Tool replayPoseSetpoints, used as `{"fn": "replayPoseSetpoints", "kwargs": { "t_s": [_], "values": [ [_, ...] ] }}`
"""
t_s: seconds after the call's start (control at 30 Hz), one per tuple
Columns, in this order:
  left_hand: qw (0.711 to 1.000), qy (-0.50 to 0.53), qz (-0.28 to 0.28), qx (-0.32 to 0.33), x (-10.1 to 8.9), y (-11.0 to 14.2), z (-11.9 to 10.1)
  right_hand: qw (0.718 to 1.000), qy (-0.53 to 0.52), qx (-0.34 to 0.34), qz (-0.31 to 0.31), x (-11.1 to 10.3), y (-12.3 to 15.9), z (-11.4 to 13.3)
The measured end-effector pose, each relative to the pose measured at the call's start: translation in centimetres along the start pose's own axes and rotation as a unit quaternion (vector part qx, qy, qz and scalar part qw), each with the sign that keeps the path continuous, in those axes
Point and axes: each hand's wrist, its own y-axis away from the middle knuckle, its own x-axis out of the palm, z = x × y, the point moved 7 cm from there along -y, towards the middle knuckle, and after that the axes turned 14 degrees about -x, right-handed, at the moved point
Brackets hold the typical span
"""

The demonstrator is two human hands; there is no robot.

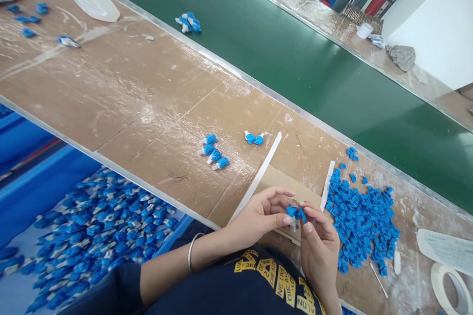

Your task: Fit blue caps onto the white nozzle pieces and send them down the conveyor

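**Blue part pinched between your hands, close to a loose pile**

Your left hand [262, 214] is curled, its thumb and fingertips closed on a small blue part [295, 212] just above the bench. Your right hand [320, 251] is raised beside it, thumb and forefinger closed on the same part, with the other fingers loosely bent. A white stem [293, 225] sticks down from the part. Your fingers hide the join, so you probably have stem and part together, but that is hard to confirm from this view.

Just to your right lies a loose pile of blue pieces [362, 221] on the cardboard bench top [148, 113]. Four finished pieces [213, 151] and a pair [254, 138] lie ahead of your hands. To your left, a blue bin [99, 231] holds a heap of similar parts.

The main risk is the part's small size: a slip of your fingertips could drop it into the pile, where it would be hard to pick out. Your right wrist is also close to the pile, so a careless move could scatter pieces. Uneven pressure could leave the stem crooked.
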Motion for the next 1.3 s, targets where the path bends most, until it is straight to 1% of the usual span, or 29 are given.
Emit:
{"fn": "replayPoseSetpoints", "kwargs": {
  "t_s": [0.07,0.1,0.13,0.2,0.27,0.33,0.43,0.47,0.5,0.53,0.57,0.6,0.63,0.67,0.7,0.73,0.77,0.8,0.83,0.87,0.9,0.93,1.0,1.07,1.13,1.17,1.23,1.3],
  "values": [
    [1.0,-0.003,-0.009,-0.008,0.0,0.0,0.1,0.995,0.078,-0.054,0.038,0.2,-0.2,0.7],
    [1.0,-0.002,-0.013,-0.012,-0.1,-0.1,0.2,0.986,0.126,-0.094,0.055,0.3,-0.3,1.3],
    [1.0,0.001,-0.018,-0.014,-0.1,-0.1,0.2,0.972,0.173,-0.141,0.071,0.4,-0.4,2.0],
    [0.999,0.006,-0.031,-0.016,-0.4,-0.2,0.2,0.934,0.254,-0.229,0.106,1.0,-0.3,3.3],
    [0.999,0.005,-0.047,-0.019,-0.8,-0.2,0.2,0.9,0.302,-0.276,0.15,1.6,0.0,4.1],
    [0.998,-0.004,-0.057,-0.023,-1.1,-0.2,0.3,0.887,0.32,-0.269,0.195,1.9,0.3,4.1],
    [0.997,-0.041,-0.056,-0.016,-1.2,0.2,0.4,0.889,0.305,-0.224,0.258,1.9,0.7,3.6],
    [0.995,-0.076,-0.058,-0.005,-1.2,0.4,0.1,0.887,0.303,-0.218,0.272,1.6,0.7,3.4],
    [0.989,-0.13,-0.067,0.015,-1.3,0.7,-0.3,0.885,0.31,-0.218,0.272,1.0,0.7,3.2],
    [0.975,-0.203,-0.083,0.047,-1.4,1.0,-1.1,0.882,0.329,-0.225,0.25,0.1,0.5,3.1],
    [0.947,-0.287,-0.112,0.093,-1.7,1.3,-2.0,0.879,0.361,-0.235,0.206,-1.3,0.1,3.0],
    [0.902,-0.377,-0.151,0.149,-2.0,1.7,-3.2,0.871,0.402,-0.24,0.15,-3.0,-0.3,2.9],
    [0.839,-0.464,-0.196,0.205,-2.3,2.1,-4.4,0.859,0.443,-0.236,0.098,-4.7,-0.7,2.6],
    [0.765,-0.543,-0.238,0.251,-2.6,2.4,-5.4,0.846,0.479,-0.227,0.064,-6.2,-1.0,2.1],
    [0.688,-0.611,-0.271,0.283,-2.9,2.6,-6.2,0.833,0.508,-0.211,0.06,-7.4,-1.2,1.3],
    [0.614,-0.667,-0.296,0.3,-3.3,2.7,-6.7,0.822,0.531,-0.193,0.076,-8.2,-1.5,0.4],
    [0.549,-0.714,-0.312,0.303,-3.6,2.5,-7.1,0.812,0.547,-0.175,0.103,-8.8,-1.7,-0.6],
    [0.495,-0.752,-0.321,0.296,-4.0,2.4,-7.4,0.804,0.558,-0.161,0.128,-9.2,-1.8,-1.4],
    [0.452,-0.778,-0.331,0.285,-4.4,2.3,-7.6,0.798,0.564,-0.152,0.144,-9.4,-1.9,-2.0],
    [0.42,-0.793,-0.346,0.274,-4.8,2.3,-7.9,0.795,0.569,-0.145,0.154,-9.6,-2.0,-2.4],
    [0.396,-0.8,-0.365,0.263,-5.1,2.5,-8.2,0.794,0.57,-0.141,0.16,-9.6,-2.1,-2.6],
    [0.378,-0.803,-0.385,0.254,-5.3,2.7,-8.6,0.794,0.569,-0.137,0.165,-9.6,-2.2,-2.7],
    [0.357,-0.797,-0.419,0.247,-5.4,3.0,-9.3,0.789,0.572,-0.137,0.175,-9.4,-2.3,-2.8],
    [0.355,-0.788,-0.437,0.25,-5.2,3.0,-10.1,0.775,0.586,-0.148,0.186,-9.2,-2.4,-2.6],
    [0.366,-0.782,-0.436,0.254,-4.8,2.3,-11.1,0.759,0.598,-0.173,0.192,-9.0,-2.2,-2.3],
    [0.373,-0.781,-0.432,0.255,-4.6,1.7,-11.7,0.755,0.598,-0.186,0.193,-9.0,-1.9,-2.1],
    [0.38,-0.787,-0.416,0.25,-4.3,0.4,-12.9,0.756,0.592,-0.206,0.189,-9.1,-1.4,-1.7],
    [0.377,-0.815,-0.374,0.232,-4.2,-1.3,-13.6,0.759,0.586,-0.217,0.181,-9.1,-0.7,-1.4]
  ]
}}
